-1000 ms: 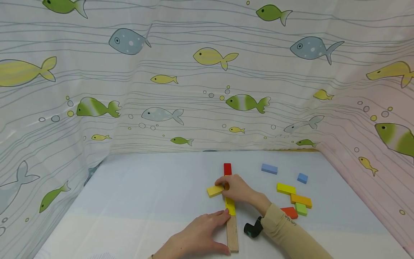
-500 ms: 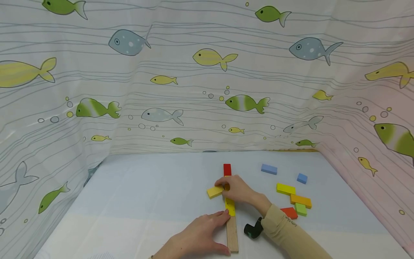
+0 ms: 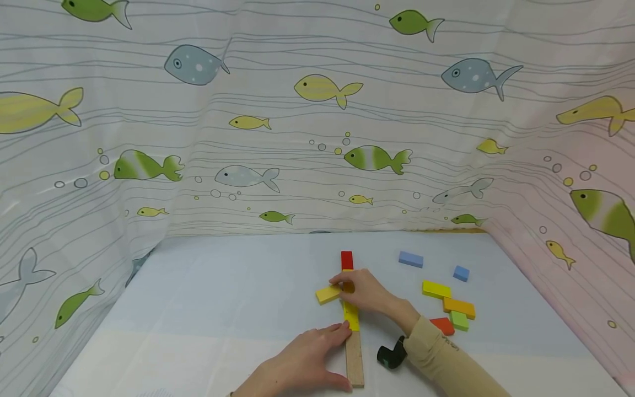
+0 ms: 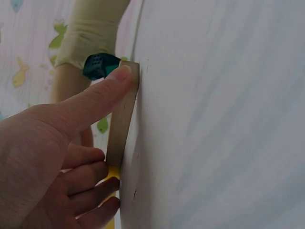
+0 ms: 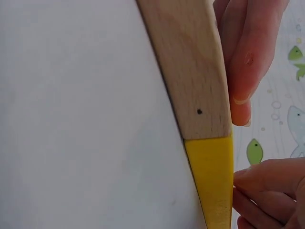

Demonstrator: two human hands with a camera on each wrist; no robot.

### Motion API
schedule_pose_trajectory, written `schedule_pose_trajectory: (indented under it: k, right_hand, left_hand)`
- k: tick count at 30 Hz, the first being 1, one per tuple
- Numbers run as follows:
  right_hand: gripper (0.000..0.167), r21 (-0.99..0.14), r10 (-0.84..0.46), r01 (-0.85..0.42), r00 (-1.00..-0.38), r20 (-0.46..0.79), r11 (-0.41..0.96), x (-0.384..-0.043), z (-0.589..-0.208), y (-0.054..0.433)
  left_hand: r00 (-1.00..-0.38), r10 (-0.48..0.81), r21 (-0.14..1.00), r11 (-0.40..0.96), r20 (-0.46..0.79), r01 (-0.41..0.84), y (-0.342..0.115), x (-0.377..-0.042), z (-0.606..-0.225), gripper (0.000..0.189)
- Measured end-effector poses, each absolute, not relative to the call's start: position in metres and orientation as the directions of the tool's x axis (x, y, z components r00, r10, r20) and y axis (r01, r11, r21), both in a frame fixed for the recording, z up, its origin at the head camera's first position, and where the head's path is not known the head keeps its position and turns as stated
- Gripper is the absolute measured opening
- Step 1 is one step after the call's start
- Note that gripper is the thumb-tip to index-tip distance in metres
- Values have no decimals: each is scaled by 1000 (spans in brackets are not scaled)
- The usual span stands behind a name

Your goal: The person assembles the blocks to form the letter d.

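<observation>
Head view: the left hand (image 3: 312, 353), thumb spread wide, touches a wooden block (image 3: 354, 359); the right hand (image 3: 367, 292) pinches a yellow block (image 3: 326, 295).

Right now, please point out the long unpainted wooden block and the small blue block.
long unpainted wooden block (image 3: 355, 358): head view, middle of its upper face.
small blue block (image 3: 462, 271): head view, its top face.

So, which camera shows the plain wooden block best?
The head view: it shows the wooden block end to end. The left wrist view shows its narrow side, partly hidden by the left hand. The right wrist view is closest, showing grain and a dark dot, but cuts off one end.
</observation>
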State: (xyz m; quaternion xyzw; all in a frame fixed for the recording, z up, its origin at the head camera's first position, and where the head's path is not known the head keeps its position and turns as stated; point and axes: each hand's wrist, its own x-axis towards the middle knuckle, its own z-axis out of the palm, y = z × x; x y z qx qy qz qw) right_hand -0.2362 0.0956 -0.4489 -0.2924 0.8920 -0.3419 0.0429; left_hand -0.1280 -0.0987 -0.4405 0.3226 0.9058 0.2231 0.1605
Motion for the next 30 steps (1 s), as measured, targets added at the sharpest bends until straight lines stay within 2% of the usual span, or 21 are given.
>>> schedule_pose_trajectory:
  k: [30]
  right_hand:
    - [30, -629, -520, -477, -844, 132, 614, -233, -449, 96]
  left_hand:
    - [-750, 635, 525, 709, -186, 470, -97, -126, -439, 90]
